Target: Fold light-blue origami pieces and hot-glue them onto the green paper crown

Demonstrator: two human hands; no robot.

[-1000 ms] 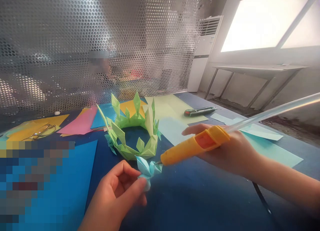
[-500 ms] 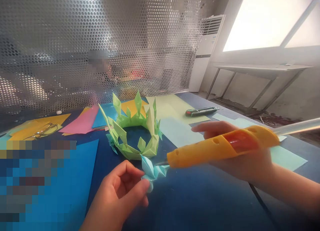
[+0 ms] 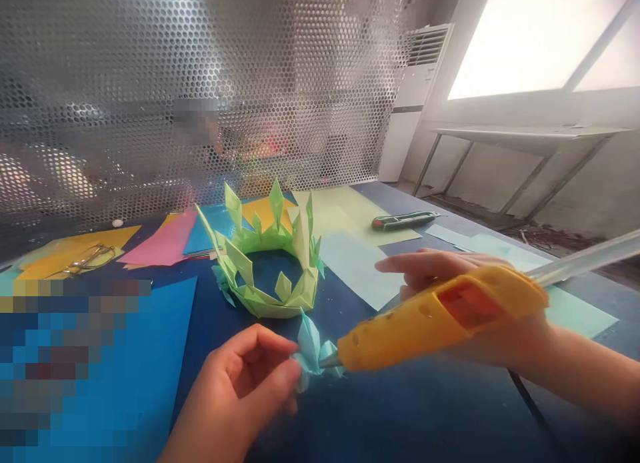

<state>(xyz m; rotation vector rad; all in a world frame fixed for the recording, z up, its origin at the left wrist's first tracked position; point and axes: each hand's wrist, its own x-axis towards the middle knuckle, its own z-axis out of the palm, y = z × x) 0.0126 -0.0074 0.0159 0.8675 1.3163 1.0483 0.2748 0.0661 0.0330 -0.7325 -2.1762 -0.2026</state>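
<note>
Between thumb and fingertips, my left hand (image 3: 240,389) pinches a small light-blue folded paper piece (image 3: 309,343) low over the table. My right hand (image 3: 480,316) is wrapped round a yellow hot glue gun (image 3: 420,323), with a clear glue stick (image 3: 590,256) coming out of its back. The gun's metal nozzle touches or nearly touches the middle of the blue piece. Just behind it stands a green folded-paper crown (image 3: 270,306) with pointed leaves and bits of light-blue paper at its sides.
A utility knife (image 3: 405,221) lies on pale green paper (image 3: 345,209) at the back. Glasses (image 3: 87,259) rest on yellow paper at left, near pink sheets (image 3: 165,243). A large blue sheet (image 3: 165,329) covers the left. Perforated metal panel (image 3: 150,83) stands behind.
The glue gun has moved slightly down, its nozzle now lower on the blue piece. The blue piece has turned, its petal more upright, while my left hand has barely shifted.
</note>
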